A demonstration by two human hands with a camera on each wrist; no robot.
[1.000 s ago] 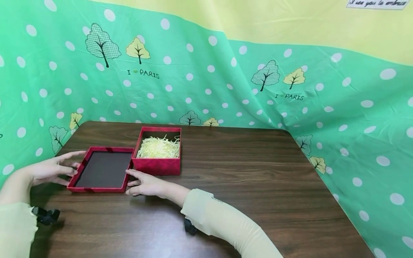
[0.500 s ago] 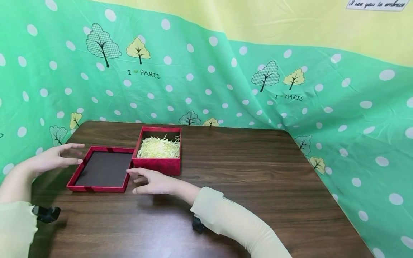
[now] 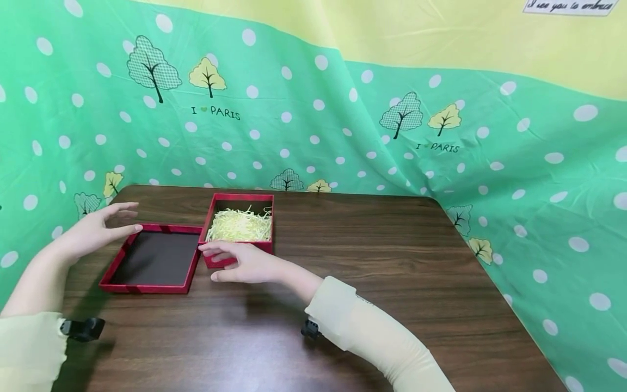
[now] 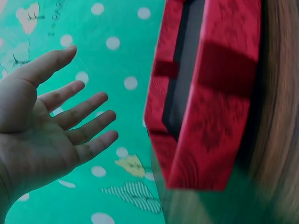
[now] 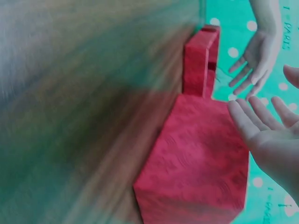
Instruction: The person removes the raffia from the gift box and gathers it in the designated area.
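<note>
A red box lid with a dark lining lies inside-up on the table's left side. Against its right edge stands a red box holding pale yellow shredded paper. My left hand hovers over the lid's far left corner with its fingers spread; the left wrist view shows its palm holding nothing, apart from the lid. My right hand hangs before the box's front wall, fingers loosely extended. In the right wrist view that hand appears beside the box and holds nothing.
The dark wooden table stretches away to the right. Behind it hangs a green and yellow curtain with dots and trees. A black wrist camera sits below my left forearm, another below my right.
Both hands have let go of the lid's sides and risen. The left has moved up toward the lid's far corner, the right toward the box's front. Lid and box stay in place.
</note>
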